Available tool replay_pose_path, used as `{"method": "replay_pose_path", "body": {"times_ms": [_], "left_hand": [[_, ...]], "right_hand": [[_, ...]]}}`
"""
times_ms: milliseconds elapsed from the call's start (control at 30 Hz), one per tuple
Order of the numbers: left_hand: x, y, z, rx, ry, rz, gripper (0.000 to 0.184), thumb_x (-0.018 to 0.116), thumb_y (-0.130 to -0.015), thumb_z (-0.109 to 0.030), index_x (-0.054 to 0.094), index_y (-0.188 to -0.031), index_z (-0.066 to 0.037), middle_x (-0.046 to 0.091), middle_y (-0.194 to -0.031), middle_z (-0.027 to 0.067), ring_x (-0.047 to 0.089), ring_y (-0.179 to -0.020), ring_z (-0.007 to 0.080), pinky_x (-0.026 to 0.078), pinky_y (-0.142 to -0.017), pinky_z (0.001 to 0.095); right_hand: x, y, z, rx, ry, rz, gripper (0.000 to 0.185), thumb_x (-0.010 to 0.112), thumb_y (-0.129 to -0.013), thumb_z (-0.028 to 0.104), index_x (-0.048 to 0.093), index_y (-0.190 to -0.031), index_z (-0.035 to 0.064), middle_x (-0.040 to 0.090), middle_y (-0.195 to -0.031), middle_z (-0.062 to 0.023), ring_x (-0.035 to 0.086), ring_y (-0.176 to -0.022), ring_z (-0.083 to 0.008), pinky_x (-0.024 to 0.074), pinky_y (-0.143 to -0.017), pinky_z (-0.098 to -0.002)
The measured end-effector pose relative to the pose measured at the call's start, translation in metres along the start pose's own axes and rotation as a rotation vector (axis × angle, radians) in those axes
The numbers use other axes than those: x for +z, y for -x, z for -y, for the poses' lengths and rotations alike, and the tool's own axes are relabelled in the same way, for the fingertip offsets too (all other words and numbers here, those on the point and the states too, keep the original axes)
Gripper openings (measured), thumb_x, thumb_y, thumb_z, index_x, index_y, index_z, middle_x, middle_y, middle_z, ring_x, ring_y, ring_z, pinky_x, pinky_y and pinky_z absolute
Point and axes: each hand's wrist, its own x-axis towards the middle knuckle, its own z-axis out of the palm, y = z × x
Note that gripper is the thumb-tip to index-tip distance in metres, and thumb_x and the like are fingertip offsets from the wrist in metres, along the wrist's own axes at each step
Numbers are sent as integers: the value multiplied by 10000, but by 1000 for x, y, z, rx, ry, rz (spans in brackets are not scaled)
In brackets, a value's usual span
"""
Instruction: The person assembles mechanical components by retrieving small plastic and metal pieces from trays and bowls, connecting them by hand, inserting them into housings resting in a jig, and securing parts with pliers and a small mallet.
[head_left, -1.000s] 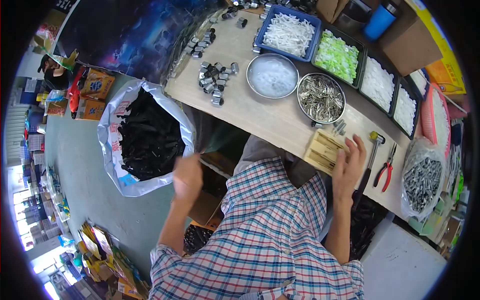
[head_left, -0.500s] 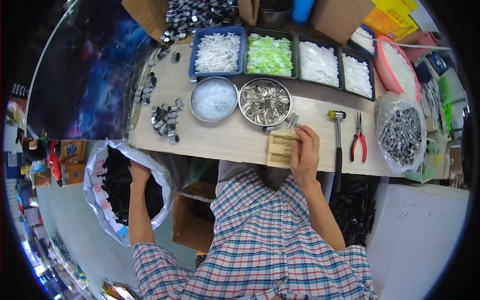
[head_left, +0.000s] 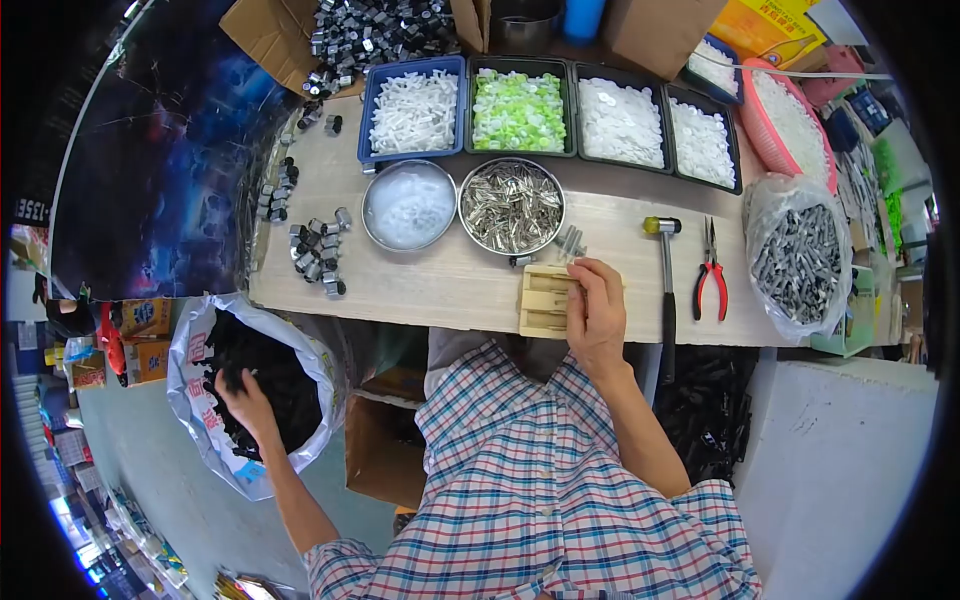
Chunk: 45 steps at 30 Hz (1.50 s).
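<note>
My left hand (head_left: 246, 405) is over the mouth of a white plastic bag (head_left: 183, 372) on the left. Black plastic parts (head_left: 285, 385) fill that bag. A blurred dark piece shows at the left fingertips, apparently one of these parts. On the table's front edge lies a cream slotted block (head_left: 545, 300), its right end gripped by my right hand (head_left: 597, 315). Small clear tubular pieces (head_left: 570, 243) lie just beyond the right fingers. Behind the block stands a round metal bowl (head_left: 512, 205) of silvery metal parts.
Another bowl (head_left: 408, 205) holds a whitish translucent substance. Trays of white and green pieces (head_left: 518, 110) line the back. A hammer (head_left: 666, 290) and red-handled pliers (head_left: 711, 285) lie right of the block. Metallic cylinders (head_left: 318, 250) sit left; a clear bag (head_left: 797, 255) bulges at right.
My left hand has come up from deep among the black parts and shifted left, with a dark piece at its fingertips. My right hand stays on the block. The view has shifted slightly.
</note>
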Motion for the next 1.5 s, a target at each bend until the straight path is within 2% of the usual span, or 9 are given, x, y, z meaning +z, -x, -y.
{"method": "replay_pose_path", "body": {"times_ms": [167,267,367,400,500,667,1067,1400,1500], "left_hand": [[-41,22,-69,-30,-144,-292,442,654,-1022,-181,518,-1344,89,678,-1156,235,684,-999,329,568,-845,415],[-37,30,-156,-29,246,-225,363,619,-1040,-215,637,-1260,74,699,-1121,174,696,-954,251,583,-813,370],[7,57,-282,-298,1038,201,284,602,-1017,-129,680,-1252,11,704,-1074,70,669,-917,121,567,-778,284],[22,67,-307,-490,943,418,309,604,-1015,-129,663,-1289,1,690,-1127,53,661,-944,112,558,-779,274],[103,100,-360,-402,1321,820,312,633,-1013,-120,640,-1303,-7,676,-1145,48,634,-1013,107,568,-787,284],[159,104,-436,-533,1485,1289,253,636,-1027,-197,678,-1137,27,721,-994,70,692,-805,133,599,-717,301],[226,76,-474,-546,1150,1380,285,713,-986,-185,627,-1038,82,702,-899,131,690,-667,181,589,-544,281],[195,50,-469,-318,1012,1166,251,637,-970,-69,492,-1061,114,691,-939,190,719,-783,191,595,-636,290],[172,45,-446,-172,981,1026,378,595,-998,-54,460,-1296,134,623,-1219,261,721,-968,227,602,-759,295]], "right_hand": [[-2,-1,1,-4,-10,15,273,625,-885,-62,643,-1153,-16,637,-1170,-190,633,-1061,-369,538,-908,-424],[-3,0,3,7,-63,8,292,622,-881,-68,634,-1168,-16,635,-1172,-195,633,-1061,-364,535,-911,-410],[-10,1,2,-49,-170,-3,346,611,-895,-72,592,-1235,-10,630,-1190,-176,638,-1071,-324,533,-924,-391],[-14,2,2,-78,-204,-9,369,606,-903,-72,574,-1265,-7,627,-1199,-166,640,-1075,-305,532,-929,-385],[-26,9,11,229,-805,24,416,593,-945,-54,503,-1347,5,609,-1224,-133,635,-1094,-228,532,-939,-357],[-41,-26,-7,472,-737,31,407,630,-996,37,466,-1367,6,586,-1234,-109,636,-1088,-170,539,-925,-320],[-27,-102,-86,856,-1260,-112,206,702,-994,209,582,-1119,98,645,-910,-13,604,-695,-97,457,-576,-260],[-29,-96,-59,567,-876,-554,240,658,-1009,102,545,-1197,5,631,-963,-83,672,-827,-145,595,-769,-289],[-47,-71,-38,487,-687,-536,234,621,-1017,60,541,-1226,-10,657,-1025,-108,672,-864,-143,570,-823,-280]]}}
